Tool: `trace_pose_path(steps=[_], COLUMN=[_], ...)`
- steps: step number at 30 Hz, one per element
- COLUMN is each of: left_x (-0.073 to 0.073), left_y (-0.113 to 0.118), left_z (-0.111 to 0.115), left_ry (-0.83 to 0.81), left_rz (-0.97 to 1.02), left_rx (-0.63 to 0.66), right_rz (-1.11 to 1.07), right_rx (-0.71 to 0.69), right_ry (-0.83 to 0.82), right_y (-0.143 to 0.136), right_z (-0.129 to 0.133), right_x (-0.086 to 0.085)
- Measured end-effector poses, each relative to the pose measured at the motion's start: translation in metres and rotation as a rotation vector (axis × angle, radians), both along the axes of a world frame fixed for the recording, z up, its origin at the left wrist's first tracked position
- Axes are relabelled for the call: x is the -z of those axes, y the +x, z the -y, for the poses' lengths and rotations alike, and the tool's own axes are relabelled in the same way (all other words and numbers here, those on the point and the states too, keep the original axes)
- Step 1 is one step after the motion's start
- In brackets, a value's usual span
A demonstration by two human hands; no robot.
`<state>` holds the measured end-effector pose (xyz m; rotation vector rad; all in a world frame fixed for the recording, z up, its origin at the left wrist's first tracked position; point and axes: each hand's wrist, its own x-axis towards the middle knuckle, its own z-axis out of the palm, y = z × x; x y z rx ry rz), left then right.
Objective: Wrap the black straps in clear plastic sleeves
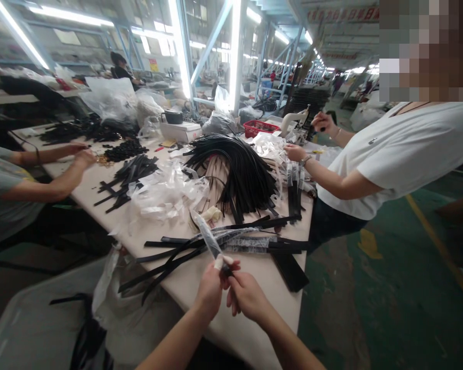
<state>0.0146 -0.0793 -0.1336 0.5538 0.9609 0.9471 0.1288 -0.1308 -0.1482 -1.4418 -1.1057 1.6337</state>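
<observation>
A black strap in a clear plastic sleeve [209, 235] points up and away from me over the near part of the table. My left hand [209, 289] is closed around its lower part, with something white wrapped on the thumb. At the strap's near end, my right hand [250, 295] pinches the dark tip, close against the left fingers. Just beyond my hands, loose black straps [170, 264] lie crosswise, and several straps in plastic sleeves [250, 243] rest to the right. A wide black piece [291, 272] sits near the table's right edge.
A large bundle of black straps [247, 164] arches mid-table beside crumpled clear plastic [164, 192]. A co-worker in a white shirt [409, 149] stands right; another person's arms [57, 177] work at left. Farther back are a red basket [260, 128] and a white box [180, 132].
</observation>
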Motion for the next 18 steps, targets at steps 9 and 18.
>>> trace_pose_path(steps=[9, 18], left_x=[0.002, -0.004], left_y=[0.008, -0.007], left_z=[0.015, -0.013], left_ry=[0.078, -0.011], left_rz=[-0.068, 0.005], left_rx=[-0.088, -0.166], right_rz=[-0.031, -0.055], right_rx=[-0.040, -0.018], right_ry=[-0.011, 0.025], right_y=[0.007, 0.011], right_z=[0.007, 0.018], right_x=[0.003, 0.010])
